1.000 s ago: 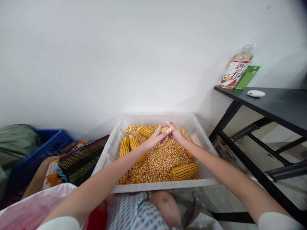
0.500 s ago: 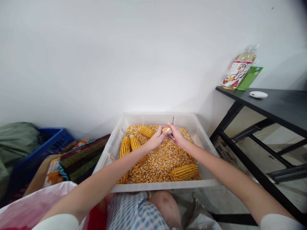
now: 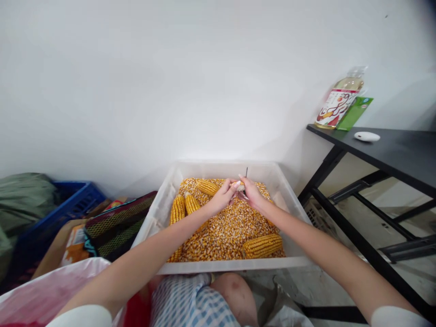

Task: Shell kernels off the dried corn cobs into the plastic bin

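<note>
My left hand (image 3: 225, 195) is closed around a partly stripped corn cob (image 3: 241, 186), held over the middle of the bin. Against it, my right hand (image 3: 252, 193) is closed on a thin dark rod-like tool (image 3: 247, 171) that sticks up above the fingers; its handle is mostly hidden. Below both hands lies a bed of loose corn kernels (image 3: 231, 231) in a translucent plastic bin (image 3: 289, 262). Whole ears rest on the kernels: one ear (image 3: 262, 246) at the front right, another ear (image 3: 177, 209) along the left side, and one (image 3: 207, 186) at the back.
A black table (image 3: 402, 145) at the right carries a bottle (image 3: 340, 102), a green carton (image 3: 354, 113) and a small white object (image 3: 367, 136). A blue crate (image 3: 78, 195) and a mesh bag (image 3: 119, 222) stand left, with a pink-lined bag (image 3: 51, 290) nearer. A white wall rises behind the bin.
Both hands stay together over the bin. The cob has turned slightly, showing more of its pale stripped part, and the view has shifted a little.
</note>
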A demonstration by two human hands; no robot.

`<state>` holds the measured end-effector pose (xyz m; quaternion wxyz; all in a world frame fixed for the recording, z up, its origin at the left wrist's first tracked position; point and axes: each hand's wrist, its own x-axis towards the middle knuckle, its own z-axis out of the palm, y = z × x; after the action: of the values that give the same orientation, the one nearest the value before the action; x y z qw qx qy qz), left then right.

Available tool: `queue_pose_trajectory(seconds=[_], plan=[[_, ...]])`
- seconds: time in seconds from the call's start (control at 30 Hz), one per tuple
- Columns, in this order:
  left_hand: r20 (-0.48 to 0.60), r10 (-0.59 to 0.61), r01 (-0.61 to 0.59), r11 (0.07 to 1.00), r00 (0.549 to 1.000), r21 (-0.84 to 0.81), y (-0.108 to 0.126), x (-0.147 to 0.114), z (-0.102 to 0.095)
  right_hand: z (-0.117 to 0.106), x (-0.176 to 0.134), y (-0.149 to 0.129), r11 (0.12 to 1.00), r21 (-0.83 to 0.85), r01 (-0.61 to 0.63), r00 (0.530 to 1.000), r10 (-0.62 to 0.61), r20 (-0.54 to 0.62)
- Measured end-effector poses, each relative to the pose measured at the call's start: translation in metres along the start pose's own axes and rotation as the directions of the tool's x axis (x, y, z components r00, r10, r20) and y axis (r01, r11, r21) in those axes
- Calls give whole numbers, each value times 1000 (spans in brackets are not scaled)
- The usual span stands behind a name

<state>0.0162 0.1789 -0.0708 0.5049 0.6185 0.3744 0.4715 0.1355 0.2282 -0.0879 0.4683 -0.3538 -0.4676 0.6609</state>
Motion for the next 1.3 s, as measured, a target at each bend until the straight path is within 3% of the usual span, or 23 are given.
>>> queue_pose_trajectory(seconds=[0.23, 0.33, 0.57, 0.8, 1.13, 1.3], plan=[[52, 12, -14, 999, 999, 29, 5, 1, -4, 4, -4, -7, 997, 8, 75, 996, -74, -55], [41, -28, 30, 999, 999, -37, 9, 1, -2, 5, -6, -12, 996, -26, 87, 995, -89, -45], [15, 1, 0, 1000, 1000, -14, 10, 0, -1, 3, -4, -10, 998, 18, 66, 998, -65, -14], [68, -11, 10, 1000, 998, 23, 14, -3, -3, 3, -4, -7, 996, -17, 85, 994, -86, -67], [34, -21, 20, 999, 999, 45, 12, -1, -4, 5, -7, -10, 988, -66, 142, 983, -148, -106], [41, -66, 67, 997, 997, -22, 14, 0, -4, 4, -7, -9, 987, -75, 142, 982, -150, -116]])
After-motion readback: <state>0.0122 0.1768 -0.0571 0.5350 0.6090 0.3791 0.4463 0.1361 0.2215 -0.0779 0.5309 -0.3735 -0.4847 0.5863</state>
